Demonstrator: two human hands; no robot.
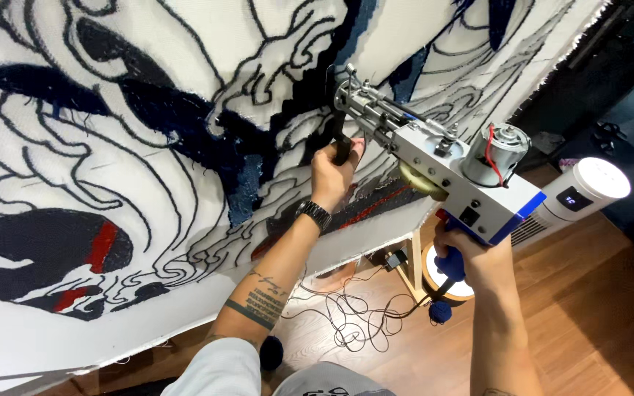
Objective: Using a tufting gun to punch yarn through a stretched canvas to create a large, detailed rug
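Observation:
A white tufting gun (pixel 455 170) with a silver motor and blue trim points its needle end at a stretched white cloth (pixel 185 59) bearing a dark blue, black and red design. My left hand (pixel 334 174) grips the gun's black front handle, close to the cloth; a black watch sits on that wrist. My right hand (pixel 469 253) is closed around the blue rear grip under the gun's body. The needle tip meets the cloth near a dark blue tufted patch.
A white cylindrical appliance with a small display (pixel 575 196) stands on the wooden floor at right. Tangled black cables (pixel 350 315) lie on the floor below the frame's wooden leg (pixel 412 268). A dark blue yarn ball (pixel 439 312) rests beside a yarn cone.

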